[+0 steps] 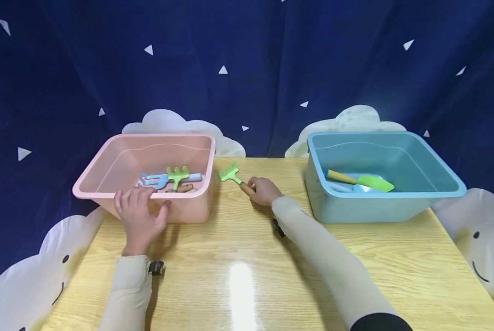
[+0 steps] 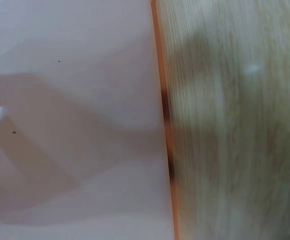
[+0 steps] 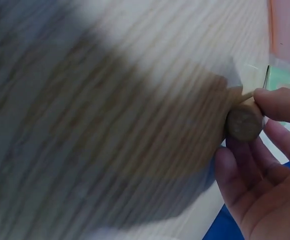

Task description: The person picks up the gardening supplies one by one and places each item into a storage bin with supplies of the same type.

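My right hand [image 1: 265, 191] grips a small green toy hand rake [image 1: 230, 173] by its wooden handle, between the two bins. Its green tines point away to the left, near the pink bin's side. In the right wrist view the round handle end [image 3: 245, 123] shows between thumb and fingers, low over the table. My left hand [image 1: 141, 220] holds the front rim of the pink bin [image 1: 185, 208], fingers over the edge and thumb on the outside. Inside that bin lie a blue fork [image 1: 160, 181] and another green rake [image 1: 177, 174].
A blue bin [image 1: 363, 209] stands at the right, with a green shovel [image 1: 375, 183], its yellow handle and a light blue tool in it. Both bins stand on a wooden table [image 1: 214, 276]. Behind hangs a dark blue curtain [image 1: 263, 69] with white clouds.
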Motion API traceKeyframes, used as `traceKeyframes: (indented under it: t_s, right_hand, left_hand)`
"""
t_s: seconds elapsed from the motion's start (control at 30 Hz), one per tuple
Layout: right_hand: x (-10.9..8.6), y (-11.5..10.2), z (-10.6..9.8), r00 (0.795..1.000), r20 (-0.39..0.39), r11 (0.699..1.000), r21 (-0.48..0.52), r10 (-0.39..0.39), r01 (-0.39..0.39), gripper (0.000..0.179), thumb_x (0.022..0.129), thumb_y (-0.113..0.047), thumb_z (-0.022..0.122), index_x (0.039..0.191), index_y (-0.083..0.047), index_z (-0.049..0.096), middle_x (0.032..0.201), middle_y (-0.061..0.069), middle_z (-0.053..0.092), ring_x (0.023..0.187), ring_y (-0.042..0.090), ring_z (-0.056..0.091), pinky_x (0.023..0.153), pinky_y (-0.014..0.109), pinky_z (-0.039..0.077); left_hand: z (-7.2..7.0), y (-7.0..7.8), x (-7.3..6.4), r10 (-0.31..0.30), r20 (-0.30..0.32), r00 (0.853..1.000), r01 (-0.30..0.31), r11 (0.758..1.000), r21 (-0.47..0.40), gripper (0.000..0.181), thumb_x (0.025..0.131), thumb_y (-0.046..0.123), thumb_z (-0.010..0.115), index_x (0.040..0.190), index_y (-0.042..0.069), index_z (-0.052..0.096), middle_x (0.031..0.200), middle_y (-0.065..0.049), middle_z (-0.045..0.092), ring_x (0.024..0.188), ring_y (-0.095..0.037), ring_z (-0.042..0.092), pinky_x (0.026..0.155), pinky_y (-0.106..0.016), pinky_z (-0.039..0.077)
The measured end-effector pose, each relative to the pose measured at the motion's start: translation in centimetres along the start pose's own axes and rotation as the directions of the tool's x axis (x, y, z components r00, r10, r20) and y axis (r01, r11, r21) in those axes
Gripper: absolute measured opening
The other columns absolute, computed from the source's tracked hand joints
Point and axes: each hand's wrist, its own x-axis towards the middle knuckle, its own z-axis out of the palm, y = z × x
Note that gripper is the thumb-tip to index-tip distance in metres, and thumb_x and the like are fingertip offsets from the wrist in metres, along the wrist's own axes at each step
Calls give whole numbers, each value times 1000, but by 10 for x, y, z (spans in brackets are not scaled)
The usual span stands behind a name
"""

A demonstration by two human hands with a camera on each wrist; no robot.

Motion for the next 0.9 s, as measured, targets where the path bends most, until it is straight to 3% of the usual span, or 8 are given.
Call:
traceKeyframes:
  t_s: [0.27, 0.5, 0.63, 0.73, 0.9]
  right_hand:
    - [-26, 16, -2, 1000, 22, 1000, 28, -6, 6, 35, 90, -18, 69, 124, -11, 62, 106, 10, 72, 95, 24, 67, 88, 42, 54]
    - [-60, 19, -16, 991, 132, 999, -18, 31, -29, 40, 85, -19, 75, 123, -11, 62, 103, 8, 71, 86, 21, 63, 80, 38, 52]
    - [-66, 19, -20, 982, 176, 998, -11, -64, 67, 58, 84, -22, 77, 136, -11, 54, 108, 9, 67, 90, 19, 61, 80, 38, 51]
    - [-64, 19, -18, 973, 152, 984, 20, -177, 176, 68, 84, -18, 78, 144, -8, 47, 116, 12, 64, 99, 22, 62, 87, 41, 53]
    - [-56, 23, -12, 948, 101, 952, 74, -303, 297, 51, 96, -16, 62, 143, -4, 48, 116, 14, 65, 98, 21, 65, 92, 42, 54]
  left_hand:
    - [2, 0, 0, 4, 22, 1000, -4, 1000, 18, 47, 80, 39, 64, 105, 0, 62, 103, -20, 61, 105, -41, 47, 116, -59, 18]
    - [0, 0, -1, 13, 3, 1000, -13, 1000, 25, 48, 80, 41, 64, 104, -1, 62, 103, -20, 62, 104, -41, 48, 115, -59, 19]
    - [-2, -1, 0, 4, 12, 1000, -4, 1000, 17, 47, 80, 39, 65, 105, -1, 62, 104, -20, 62, 105, -41, 47, 116, -59, 18]
    - [-3, -1, 1, 0, 14, 1000, 0, 1000, 11, 45, 80, 37, 66, 105, -1, 62, 104, -20, 62, 106, -41, 47, 116, -60, 17]
    - [-2, 1, 1, 9, 5, 1000, -9, 1000, 6, 44, 78, 35, 67, 105, 0, 62, 102, -19, 62, 105, -41, 47, 114, -61, 19]
